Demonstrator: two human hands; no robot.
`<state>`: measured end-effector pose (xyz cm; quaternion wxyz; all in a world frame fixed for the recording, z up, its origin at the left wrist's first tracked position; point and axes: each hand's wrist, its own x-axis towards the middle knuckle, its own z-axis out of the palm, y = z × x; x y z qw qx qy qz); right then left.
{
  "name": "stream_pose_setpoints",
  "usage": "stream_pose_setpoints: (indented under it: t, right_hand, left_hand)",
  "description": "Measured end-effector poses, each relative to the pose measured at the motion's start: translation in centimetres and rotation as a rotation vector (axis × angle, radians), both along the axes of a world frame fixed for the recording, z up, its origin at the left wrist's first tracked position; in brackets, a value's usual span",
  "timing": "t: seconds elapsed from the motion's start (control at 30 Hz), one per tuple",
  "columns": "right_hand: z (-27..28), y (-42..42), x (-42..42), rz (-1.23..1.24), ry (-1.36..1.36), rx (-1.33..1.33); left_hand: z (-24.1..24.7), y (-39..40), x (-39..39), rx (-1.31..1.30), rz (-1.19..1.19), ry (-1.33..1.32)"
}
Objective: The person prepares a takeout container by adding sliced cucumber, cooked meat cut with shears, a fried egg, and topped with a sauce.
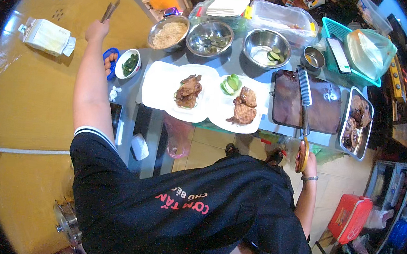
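My left hand (pixel 98 30) is raised at the far left, against the yellow wall, gripping a slim two-pronged metal utensil (pixel 110 11) that looks like tongs. Below it are a white bowl of chopped greens (pixel 129 64) and a blue dish (pixel 112 73) with brown eggs. My right hand (pixel 307 163) holds large scissors (pixel 304 88) by their yellowish handle; the toothed blade lies over a dark cutting board (pixel 273 113). Before me stand two open white foam boxes (pixel 160 83). Grilled meat (pixel 188 92) fills one; the other has meat (pixel 244 110) beside cucumber slices (pixel 231 84).
Along the back are steel bowls of shredded food (pixel 169 33), sliced greens (pixel 211 38) and cucumber (pixel 267 49). A steel tray (pixel 344 139) of meat stands at right. Behind it, a green basket (pixel 367 80) holds a phone (pixel 339 56) and a bag. A red box (pixel 351 219) is lower right.
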<state>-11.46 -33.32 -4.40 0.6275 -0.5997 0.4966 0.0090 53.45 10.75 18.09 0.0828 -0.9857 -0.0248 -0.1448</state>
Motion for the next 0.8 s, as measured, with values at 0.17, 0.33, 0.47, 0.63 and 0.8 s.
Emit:
stream_pose_setpoints:
  t: [0.17, 0.33, 0.47, 0.63, 0.8]
  right_hand:
    - [-0.5, 0.1, -0.3, -0.007, 0.002, 0.012]
    - [-0.8, 0.2, -0.6, 0.007, 0.021, -0.009]
    - [-1.1, -0.5, -0.2, 0.038, 0.081, -0.041]
    - [-1.6, -3.3, 0.5, 0.120, 0.091, -0.233]
    - [-3.0, -8.5, 0.9, 0.209, 0.180, -0.485]
  left_hand:
    - [-2.7, 1.0, 1.4, -0.115, 0.038, -0.073]
    - [-3.8, 0.2, 0.8, -0.110, 0.047, -0.092]
    - [-4.9, -2.0, 0.0, -0.433, 0.009, -0.180]
    - [-10.2, -10.5, -7.3, -1.190, -0.463, 0.070]
    - [-13.0, -20.7, -27.9, -2.106, -0.752, 1.127]
